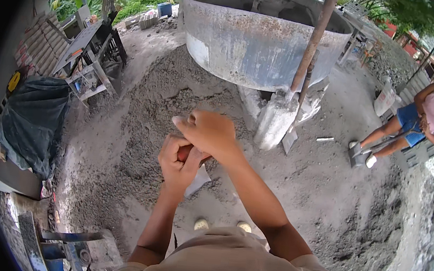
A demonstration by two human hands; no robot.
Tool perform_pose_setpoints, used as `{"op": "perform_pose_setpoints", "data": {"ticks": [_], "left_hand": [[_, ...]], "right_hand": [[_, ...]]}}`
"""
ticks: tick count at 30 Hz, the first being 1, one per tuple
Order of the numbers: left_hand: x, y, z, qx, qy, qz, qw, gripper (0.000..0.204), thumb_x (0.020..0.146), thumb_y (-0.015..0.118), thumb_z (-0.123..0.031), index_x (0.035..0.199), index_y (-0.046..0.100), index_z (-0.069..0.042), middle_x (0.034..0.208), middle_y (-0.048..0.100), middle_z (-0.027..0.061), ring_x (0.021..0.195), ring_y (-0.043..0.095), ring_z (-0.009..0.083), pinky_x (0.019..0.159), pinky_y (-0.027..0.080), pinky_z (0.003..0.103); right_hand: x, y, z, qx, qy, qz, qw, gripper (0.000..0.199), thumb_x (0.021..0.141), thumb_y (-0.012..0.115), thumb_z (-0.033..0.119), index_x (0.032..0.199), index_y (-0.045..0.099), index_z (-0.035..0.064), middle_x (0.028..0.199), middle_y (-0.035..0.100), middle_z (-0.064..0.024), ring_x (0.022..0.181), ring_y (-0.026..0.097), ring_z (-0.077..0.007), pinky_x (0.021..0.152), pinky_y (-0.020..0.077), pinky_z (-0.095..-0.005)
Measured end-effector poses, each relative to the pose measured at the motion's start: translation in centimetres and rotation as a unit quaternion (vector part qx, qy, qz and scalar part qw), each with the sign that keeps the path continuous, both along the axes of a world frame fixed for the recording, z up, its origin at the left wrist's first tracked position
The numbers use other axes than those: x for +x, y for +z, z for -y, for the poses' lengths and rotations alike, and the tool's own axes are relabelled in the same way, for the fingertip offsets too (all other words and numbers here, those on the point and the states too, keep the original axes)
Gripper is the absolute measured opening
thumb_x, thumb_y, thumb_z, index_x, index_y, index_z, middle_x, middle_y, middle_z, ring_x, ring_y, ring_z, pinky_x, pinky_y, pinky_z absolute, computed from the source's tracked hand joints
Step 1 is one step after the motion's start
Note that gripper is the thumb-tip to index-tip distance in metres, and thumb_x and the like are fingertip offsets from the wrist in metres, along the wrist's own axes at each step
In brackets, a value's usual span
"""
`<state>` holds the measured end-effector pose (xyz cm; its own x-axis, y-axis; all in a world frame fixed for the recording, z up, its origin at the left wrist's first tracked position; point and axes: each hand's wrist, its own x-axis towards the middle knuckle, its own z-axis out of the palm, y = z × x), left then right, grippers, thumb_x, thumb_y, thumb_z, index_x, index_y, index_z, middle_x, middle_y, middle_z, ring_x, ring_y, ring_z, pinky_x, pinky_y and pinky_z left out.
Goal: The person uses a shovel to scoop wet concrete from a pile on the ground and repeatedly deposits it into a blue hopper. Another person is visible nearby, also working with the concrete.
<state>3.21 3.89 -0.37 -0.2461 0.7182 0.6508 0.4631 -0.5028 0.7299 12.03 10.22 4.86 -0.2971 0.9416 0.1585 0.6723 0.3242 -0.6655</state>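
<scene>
Near the middle, my left hand [177,160] is closed round the red grip of a shovel [183,153]. Its pale flat blade [199,182] shows below my hands, by the ground; most of the shaft is hidden. My right hand [209,132] lies over the left one at the top of the grip, its fingers curled into a fist and its thumb pointing left. Whatever is inside that fist, if anything, is hidden. Beyond my hands spreads a heap of grey gravelly mix [164,87].
A big round metal tub [257,50] stands on concrete blocks ahead, with a rusty pole [314,45] and another shovel [290,140] beside it. At right, a person [419,120] holds a shovel. A dark tarp [33,121] and wooden frame [94,69] are left; metal equipment [65,246] is lower left.
</scene>
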Motion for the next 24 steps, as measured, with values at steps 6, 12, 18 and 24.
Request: {"op": "perform_pose_setpoints", "data": {"ticks": [6, 12, 18, 24], "left_hand": [[-0.4, -0.8, 2.3, 0.015, 0.076, 0.093, 0.993, 0.02, 0.071, 0.06, -0.019, 0.073, 0.05, -0.001, 0.064, 0.048, 0.0033, 0.059, 0.043, 0.0098, 0.054, 0.035, 0.023], [1.0, -3.5, 3.8, 0.09, 0.174, 0.185, 0.963, 0.029, 0.074, 0.051, -0.03, 0.069, 0.047, -0.002, 0.067, 0.049, 0.0021, 0.059, 0.04, 0.0074, 0.055, 0.034, 0.021], [3.4, -2.4, 2.7, 0.068, 0.205, 0.22, 0.951, 0.04, 0.08, 0.04, -0.039, 0.067, 0.046, -0.002, 0.063, 0.048, 0.0027, 0.057, 0.042, 0.0087, 0.052, 0.036, 0.023], [2.9, -1.8, -1.1, 0.036, 0.082, 0.384, 0.919, 0.044, 0.086, 0.027, -0.038, 0.064, 0.044, -0.004, 0.058, 0.044, 0.0016, 0.053, 0.045, 0.0097, 0.049, 0.036, 0.022]], "right_hand": [[-1.5, 0.5, 2.0, 0.034, 0.104, -0.011, 0.994, 0.045, 0.075, 0.046, 0.049, 0.062, 0.053, 0.0064, 0.053, 0.054, -0.0074, 0.054, 0.055, -0.0245, 0.052, 0.0427, -0.0353], [0.2, -1.7, 3.8, 0.332, 0.209, -0.131, 0.911, 0.041, 0.075, 0.049, 0.039, 0.052, 0.048, 0.0062, 0.042, 0.047, -0.0082, 0.036, 0.048, -0.0213, 0.044, 0.0391, -0.0317], [1.8, -1.4, 2.7, 0.297, 0.237, -0.127, 0.916, 0.039, 0.072, 0.052, 0.038, 0.048, 0.048, 0.0077, 0.041, 0.047, -0.0061, 0.036, 0.048, -0.0192, 0.043, 0.0364, -0.0309], [3.1, -1.4, -1.3, 0.321, 0.263, -0.111, 0.903, 0.035, 0.072, 0.053, 0.038, 0.05, 0.048, 0.0107, 0.044, 0.049, -0.0031, 0.04, 0.049, -0.018, 0.044, 0.0369, -0.0311]]}}
